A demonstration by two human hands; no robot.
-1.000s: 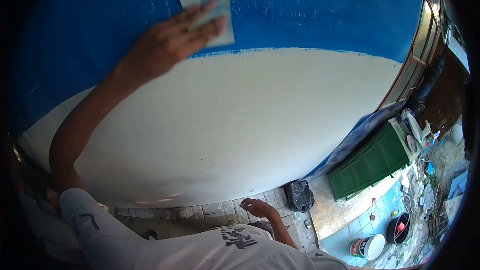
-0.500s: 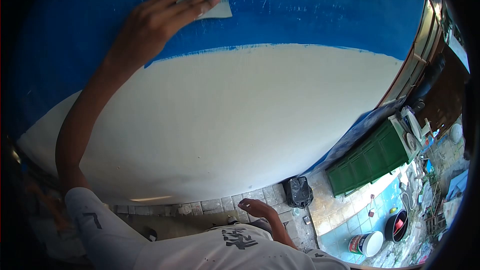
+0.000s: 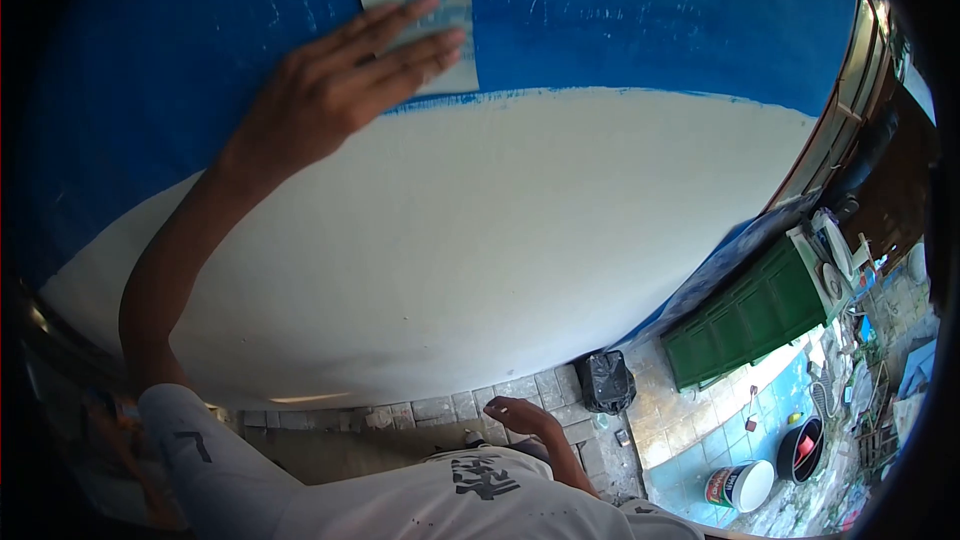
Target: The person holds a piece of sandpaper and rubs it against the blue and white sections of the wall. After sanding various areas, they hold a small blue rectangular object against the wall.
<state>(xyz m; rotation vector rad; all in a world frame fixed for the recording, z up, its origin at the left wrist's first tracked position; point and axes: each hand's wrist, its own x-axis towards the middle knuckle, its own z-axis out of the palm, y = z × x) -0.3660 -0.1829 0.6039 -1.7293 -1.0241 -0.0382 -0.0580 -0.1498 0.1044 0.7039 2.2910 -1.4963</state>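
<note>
Our left hand point(image 3: 330, 90) lies flat on the wall point(image 3: 640, 10). Its fingers point(image 3: 420, 40) are stretched out and press a pale sheet point(image 3: 450, 2) on the blue part, just above the line where the white part point(image 3: 500, 230) starts. We do not pinch the sheet, we only push on it. So we think it could slide out from under our fingers and fall. It could also slip down and mark the white part.

Our right hand point(image 3: 515, 412) is low by our shirt point(image 3: 480, 485), fingers curled. We cannot tell if it holds anything.

Down on the floor point(image 3: 660, 430) there is a black bag point(image 3: 607, 380) by the wall, then a green cabinet point(image 3: 750, 315), a bucket point(image 3: 740, 487) and a black tub point(image 3: 800, 448). Nothing is between our hand and the wall but the sheet.
</note>
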